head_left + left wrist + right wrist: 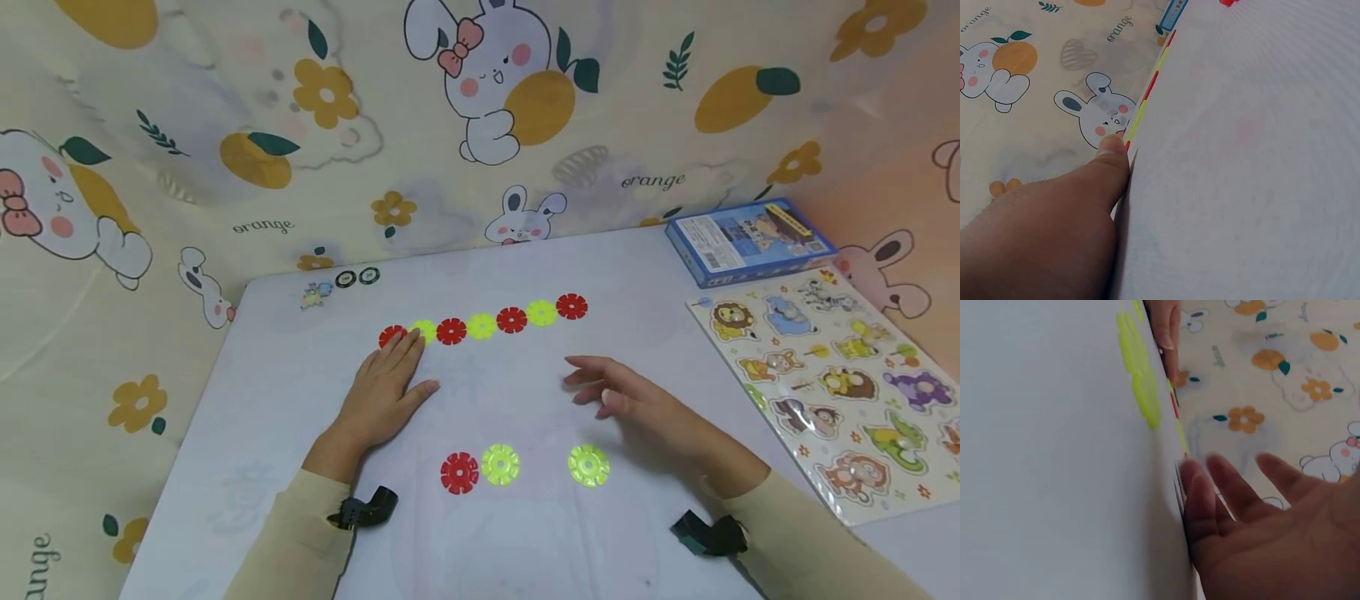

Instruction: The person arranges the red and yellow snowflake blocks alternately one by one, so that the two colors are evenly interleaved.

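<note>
Red and yellow-green notched plastic discs alternate in a slightly slanting row across the table. At the row's left end my left hand (381, 398) lies flat, its fingertips over a red disc (389, 335) and a yellow-green disc (425, 328), partly covering both. My right hand (628, 402) holds nothing, its fingers loosely bent below the row's right end, where a red disc (572, 307) lies. Nearer to me are a red disc (459, 473) and a yellow-green disc (500, 464) side by side, with another yellow-green disc (588, 465) apart to their right.
A sheet of cartoon animal stickers (832, 383) lies on the right, with a blue box (750, 242) behind it. Two small round black-rimmed tokens (357, 277) and small animal figures (316, 294) sit at the back left. Patterned cloth (450, 192) hangs behind the white table (300, 417).
</note>
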Demonstrator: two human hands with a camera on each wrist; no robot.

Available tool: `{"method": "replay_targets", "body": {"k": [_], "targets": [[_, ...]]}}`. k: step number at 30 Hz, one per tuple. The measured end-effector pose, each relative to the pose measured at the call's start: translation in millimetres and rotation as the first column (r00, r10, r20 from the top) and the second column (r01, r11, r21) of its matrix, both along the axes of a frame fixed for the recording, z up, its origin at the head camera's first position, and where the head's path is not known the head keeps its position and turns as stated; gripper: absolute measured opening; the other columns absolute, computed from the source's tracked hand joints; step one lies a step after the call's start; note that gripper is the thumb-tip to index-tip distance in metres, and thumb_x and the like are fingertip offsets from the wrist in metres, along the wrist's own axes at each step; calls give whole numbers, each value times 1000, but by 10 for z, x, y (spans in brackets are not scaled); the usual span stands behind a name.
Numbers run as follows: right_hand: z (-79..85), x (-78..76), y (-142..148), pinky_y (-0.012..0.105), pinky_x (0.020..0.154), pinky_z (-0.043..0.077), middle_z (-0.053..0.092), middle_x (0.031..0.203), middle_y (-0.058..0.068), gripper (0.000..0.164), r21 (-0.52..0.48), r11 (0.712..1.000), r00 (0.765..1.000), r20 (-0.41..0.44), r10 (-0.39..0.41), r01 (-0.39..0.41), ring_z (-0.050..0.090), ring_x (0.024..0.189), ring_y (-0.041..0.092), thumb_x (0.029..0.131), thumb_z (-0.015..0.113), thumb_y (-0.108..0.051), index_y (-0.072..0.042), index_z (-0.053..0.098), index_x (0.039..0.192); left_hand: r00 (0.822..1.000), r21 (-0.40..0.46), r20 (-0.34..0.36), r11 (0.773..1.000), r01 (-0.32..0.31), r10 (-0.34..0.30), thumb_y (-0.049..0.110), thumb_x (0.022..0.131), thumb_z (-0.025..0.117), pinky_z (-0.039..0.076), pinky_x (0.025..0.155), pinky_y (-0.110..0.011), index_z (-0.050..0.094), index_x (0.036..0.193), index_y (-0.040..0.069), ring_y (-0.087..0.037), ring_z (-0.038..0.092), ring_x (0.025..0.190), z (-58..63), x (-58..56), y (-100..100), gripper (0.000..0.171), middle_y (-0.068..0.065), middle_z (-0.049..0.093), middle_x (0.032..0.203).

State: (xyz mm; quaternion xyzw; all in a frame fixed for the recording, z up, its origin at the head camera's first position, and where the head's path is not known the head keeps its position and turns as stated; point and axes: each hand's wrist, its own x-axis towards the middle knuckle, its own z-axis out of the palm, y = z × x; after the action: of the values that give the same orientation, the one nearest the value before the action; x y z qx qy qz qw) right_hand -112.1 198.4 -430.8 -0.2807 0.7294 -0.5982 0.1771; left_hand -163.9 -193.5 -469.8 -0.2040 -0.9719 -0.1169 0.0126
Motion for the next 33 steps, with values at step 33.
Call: {"method": "replay_targets", "body": {"k": [33], "targets": [[-111, -202, -52, 32, 60, 54, 56, 96, 11, 32, 298, 872, 897, 92, -432, 389, 60, 69, 27, 94, 64, -21, -21, 59, 126, 1000, 6, -15, 1000, 8, -8, 63, 92, 40, 12, 112, -50, 25, 153, 16, -22, 7, 144, -7, 3, 6, 79, 0, 17, 158]]}}
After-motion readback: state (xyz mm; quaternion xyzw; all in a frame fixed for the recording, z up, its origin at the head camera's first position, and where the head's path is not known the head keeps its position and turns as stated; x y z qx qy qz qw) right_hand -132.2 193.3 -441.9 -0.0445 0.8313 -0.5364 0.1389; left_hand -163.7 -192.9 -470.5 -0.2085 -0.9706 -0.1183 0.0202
